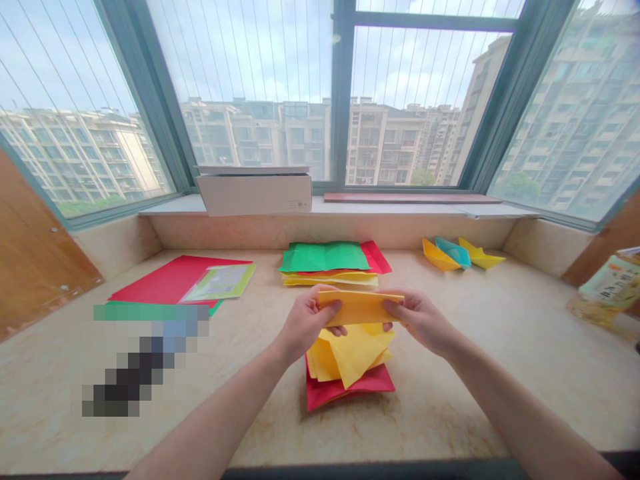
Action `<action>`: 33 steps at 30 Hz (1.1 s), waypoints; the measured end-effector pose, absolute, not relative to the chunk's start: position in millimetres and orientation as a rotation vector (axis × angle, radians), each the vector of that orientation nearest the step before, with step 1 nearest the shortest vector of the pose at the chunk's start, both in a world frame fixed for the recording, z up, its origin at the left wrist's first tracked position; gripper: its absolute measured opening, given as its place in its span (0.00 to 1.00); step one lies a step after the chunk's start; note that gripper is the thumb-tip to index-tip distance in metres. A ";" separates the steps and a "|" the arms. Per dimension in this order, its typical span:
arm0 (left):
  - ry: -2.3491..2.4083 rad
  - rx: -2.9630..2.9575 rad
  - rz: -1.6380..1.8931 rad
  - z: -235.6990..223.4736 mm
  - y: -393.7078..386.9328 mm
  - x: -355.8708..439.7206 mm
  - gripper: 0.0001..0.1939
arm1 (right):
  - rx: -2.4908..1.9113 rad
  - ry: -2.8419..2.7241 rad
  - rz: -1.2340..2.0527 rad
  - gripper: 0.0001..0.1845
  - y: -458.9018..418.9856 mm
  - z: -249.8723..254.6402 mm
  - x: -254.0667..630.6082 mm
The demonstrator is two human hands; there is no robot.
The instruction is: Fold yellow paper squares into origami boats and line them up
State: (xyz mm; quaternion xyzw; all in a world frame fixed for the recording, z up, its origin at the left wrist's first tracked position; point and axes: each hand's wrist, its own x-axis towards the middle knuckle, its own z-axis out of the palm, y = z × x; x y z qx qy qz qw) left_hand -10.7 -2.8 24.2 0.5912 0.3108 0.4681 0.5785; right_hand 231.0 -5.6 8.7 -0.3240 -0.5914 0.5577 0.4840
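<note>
A folded orange-yellow sheet of paper (361, 307) is held up level between both hands. My left hand (313, 317) pinches its left end, thumb in front and fingers behind. At the other end, my right hand (417, 317) grips it the same way. Below the hands lies a loose pile of folded yellow paper (350, 353), on top of folded red paper (350, 387). Just beyond the hands rests a stack of creased sheets, with green paper (325, 257) uppermost and red and yellow ones beneath.
Folded paper boats (453, 253) in orange, blue and yellow stand at the back right. Flat red sheets (165, 280) with a clear packet (220, 283) lie at left, near a pixelated patch. A white box (255, 193) sits on the sill; a plastic jar (610, 287) stands far right.
</note>
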 end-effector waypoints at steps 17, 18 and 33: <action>0.696 1.367 0.868 24.1 -6.9 -12.2 0.27 | -0.713 -1.420 1.429 0.04 -7.9 5.8 233.1; 0.709 1.367 0.862 23.2 -6.8 -12.0 0.26 | -0.712 -1.429 1.432 0.05 -7.6 4.5 233.5; 0.551 1.238 0.791 23.2 -7.5 -18.1 0.26 | -0.682 -1.245 1.488 0.10 -12.1 17.2 227.9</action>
